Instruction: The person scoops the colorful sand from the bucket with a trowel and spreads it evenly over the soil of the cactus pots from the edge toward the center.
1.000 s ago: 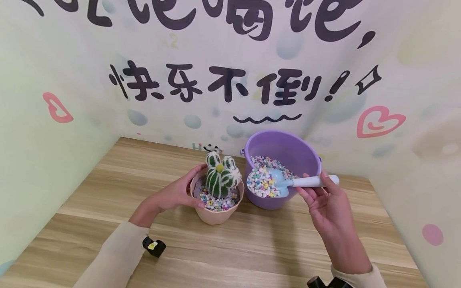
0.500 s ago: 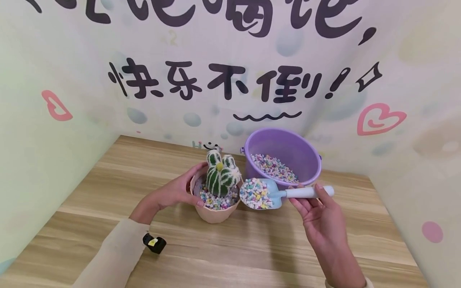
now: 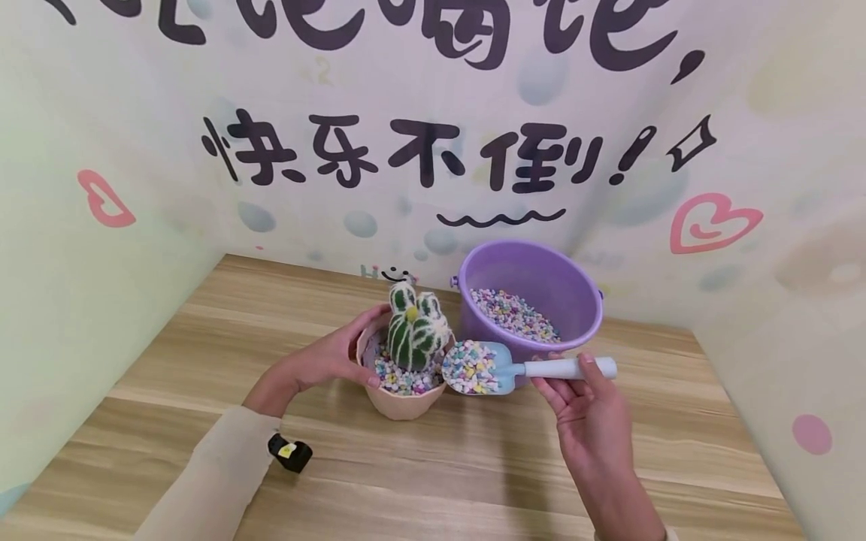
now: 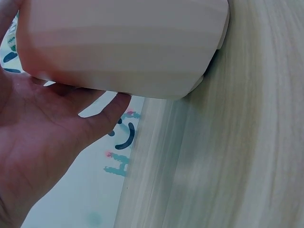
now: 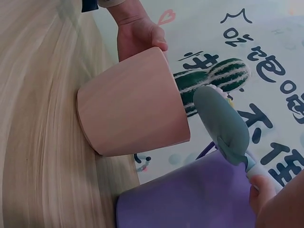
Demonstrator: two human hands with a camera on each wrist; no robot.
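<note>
My left hand (image 3: 331, 357) grips the left side of a peach flower pot (image 3: 402, 406), thumb over its rim. In the pot a green cactus (image 3: 410, 338) with white fuzzy ribs and a yellow tuft stands in colourful pebbles (image 3: 406, 379). My right hand (image 3: 591, 421) holds the white handle of a light blue scoop (image 3: 504, 368), heaped with pastel pebbles (image 3: 470, 368). The scoop is level, its tip right at the pot's right rim. In the right wrist view, the scoop's underside (image 5: 223, 123) shows beside the cactus, above the pot's rim.
Behind the scoop stands a purple bucket (image 3: 534, 259) with more pebbles (image 3: 514, 314) in its bottom. Both containers rest on a wood-grain table (image 3: 406, 481). A printed backdrop (image 3: 338, 218) rises along the table's back and sides.
My right hand has carried the loaded scoop left and slightly down, from in front of the bucket to the pot's right rim. My left hand stays on the pot.
</note>
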